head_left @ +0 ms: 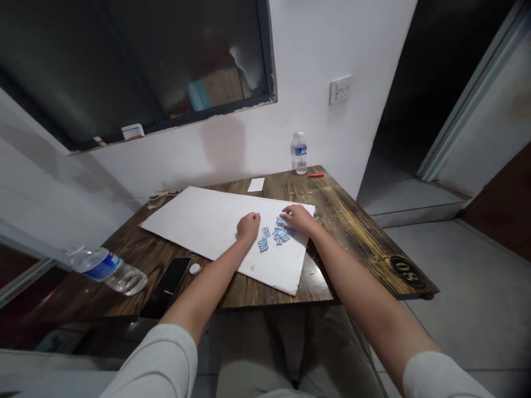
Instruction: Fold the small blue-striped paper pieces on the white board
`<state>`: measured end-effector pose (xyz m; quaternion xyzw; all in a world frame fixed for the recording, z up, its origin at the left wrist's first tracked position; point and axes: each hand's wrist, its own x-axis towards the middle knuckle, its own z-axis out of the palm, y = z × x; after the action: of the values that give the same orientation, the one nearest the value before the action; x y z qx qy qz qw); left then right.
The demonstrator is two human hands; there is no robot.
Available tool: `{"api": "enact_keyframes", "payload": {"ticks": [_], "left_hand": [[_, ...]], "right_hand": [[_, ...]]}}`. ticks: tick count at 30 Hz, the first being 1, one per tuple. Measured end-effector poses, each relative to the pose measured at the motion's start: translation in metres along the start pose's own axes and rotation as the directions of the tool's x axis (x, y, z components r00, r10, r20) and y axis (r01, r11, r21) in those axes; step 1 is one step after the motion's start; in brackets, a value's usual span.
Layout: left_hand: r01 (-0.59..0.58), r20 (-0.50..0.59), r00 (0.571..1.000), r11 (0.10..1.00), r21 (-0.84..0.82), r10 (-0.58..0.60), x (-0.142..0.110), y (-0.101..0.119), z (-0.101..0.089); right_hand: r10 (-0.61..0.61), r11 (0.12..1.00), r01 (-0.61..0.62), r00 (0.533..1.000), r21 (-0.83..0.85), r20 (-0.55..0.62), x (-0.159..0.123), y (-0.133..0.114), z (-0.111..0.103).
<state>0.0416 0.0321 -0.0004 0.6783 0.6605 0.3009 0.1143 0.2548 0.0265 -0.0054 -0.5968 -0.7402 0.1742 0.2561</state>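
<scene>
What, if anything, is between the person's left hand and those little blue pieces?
Nothing visible: the left hand rests on the white board, with only bare board between it and the nearest small blue pieces. The right hand touches the pieces.

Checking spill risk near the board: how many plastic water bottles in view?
2. One plastic water bottle stands upright at the far edge of the wooden table; a second plastic water bottle lies tilted beside its left edge. Others could be hidden out of frame.
</scene>
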Motion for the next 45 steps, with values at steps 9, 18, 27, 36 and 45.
{"api": "enact_keyframes", "payload": {"ticks": [9,18,27,36,45], "left_hand": [[-0.069,0.325,0.937,0.981,-0.180,0.126,-0.005,-0.017,-0.020],[-0.289,0.466,0.792,0.914,-0.285,0.395,-0.045,-0.056,-0.065],[-0.471,0.623,0.721,0.874,0.119,0.304,-0.061,-0.020,-0.051],[-0.440,0.531,0.784,0.891,0.109,0.322,-0.056,0.006,-0.016],[-0.307,0.130,0.944,0.951,0.021,0.302,-0.058,-0.004,-0.018]], "right_hand": [[-0.011,1.000,0.012,0.997,-0.024,0.079,-0.022,-0.026,-0.008],[-0.128,0.943,0.121,0.992,0.310,0.003,-0.017,-0.029,0.002],[-0.149,0.983,0.181,0.885,-0.031,0.441,-0.019,0.002,-0.017],[-0.334,0.942,0.322,0.881,0.091,0.336,-0.016,-0.012,0.001],[-0.319,0.948,0.301,0.908,0.105,0.271,-0.016,-0.011,-0.002]]}}
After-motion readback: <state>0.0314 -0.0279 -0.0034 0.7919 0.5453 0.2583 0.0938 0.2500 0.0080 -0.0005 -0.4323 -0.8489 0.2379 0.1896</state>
